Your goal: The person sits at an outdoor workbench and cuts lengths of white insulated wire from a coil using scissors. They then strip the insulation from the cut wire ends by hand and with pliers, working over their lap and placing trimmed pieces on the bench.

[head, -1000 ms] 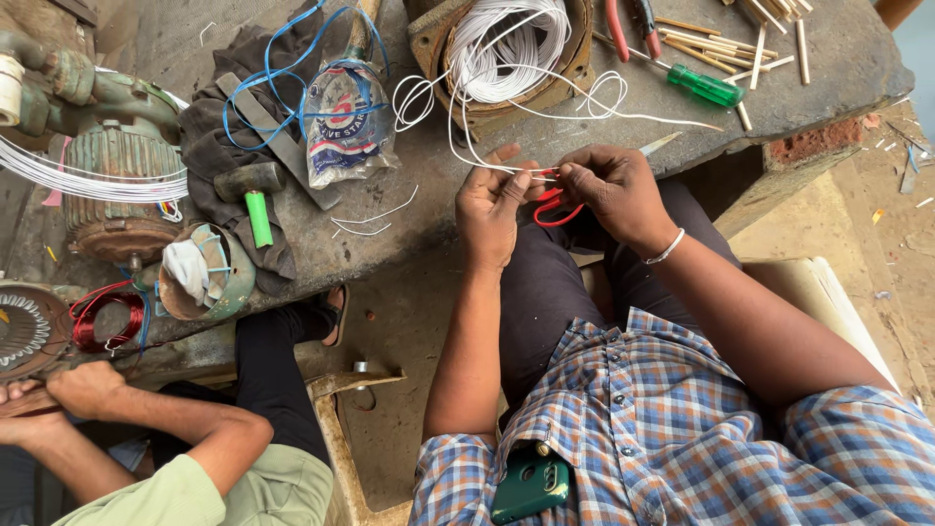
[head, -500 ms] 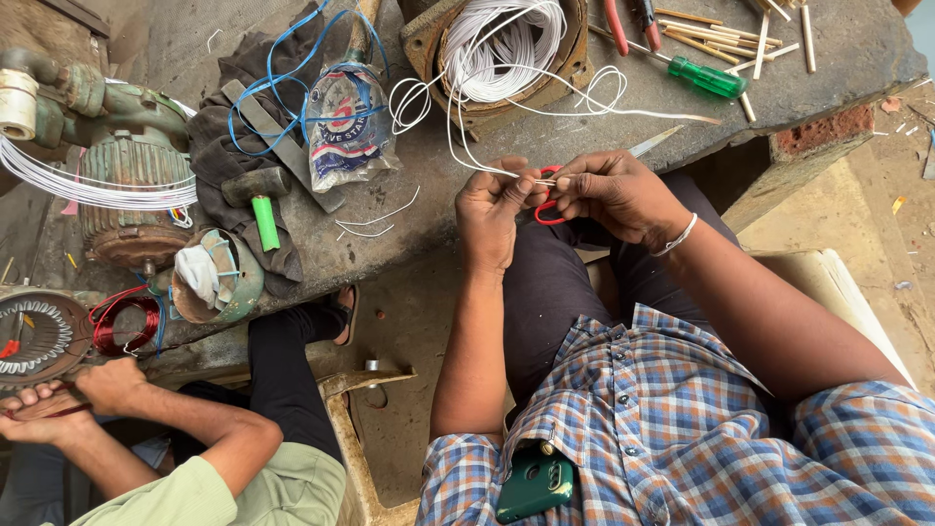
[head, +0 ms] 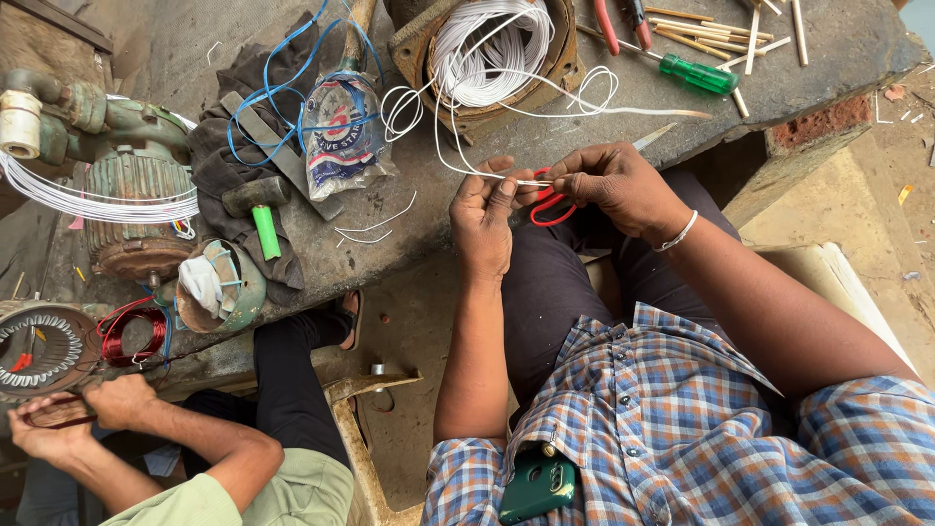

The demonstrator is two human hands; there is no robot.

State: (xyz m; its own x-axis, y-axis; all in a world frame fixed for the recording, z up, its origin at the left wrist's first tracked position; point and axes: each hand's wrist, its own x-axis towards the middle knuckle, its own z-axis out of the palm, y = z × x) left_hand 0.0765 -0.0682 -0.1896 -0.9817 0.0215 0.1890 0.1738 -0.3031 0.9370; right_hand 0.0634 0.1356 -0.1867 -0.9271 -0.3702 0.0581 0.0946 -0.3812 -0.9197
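My left hand (head: 484, 216) pinches a thin white wire (head: 458, 161) between thumb and fingertips, just above my lap. The strand runs up to a coil of white wire (head: 492, 54) lying inside a round metal housing on the stone bench. Right beside it, my right hand (head: 616, 183), with a thin bracelet at the wrist, grips red-handled scissors (head: 550, 205) whose tip meets the wire where the two hands touch. The blades are mostly hidden by my fingers.
A green-handled screwdriver (head: 696, 74), wooden sticks (head: 755, 24), red pliers, a plastic bag with blue wire (head: 341, 122), a hammer (head: 258, 209) and an old motor (head: 131, 209) lie on the bench. At lower left a co-worker's hands (head: 83, 414) work by a stator (head: 39, 346).
My hands stay together on the wire and scissors, shifting only slightly. The co-worker's hands have moved a little lower beside the stator.
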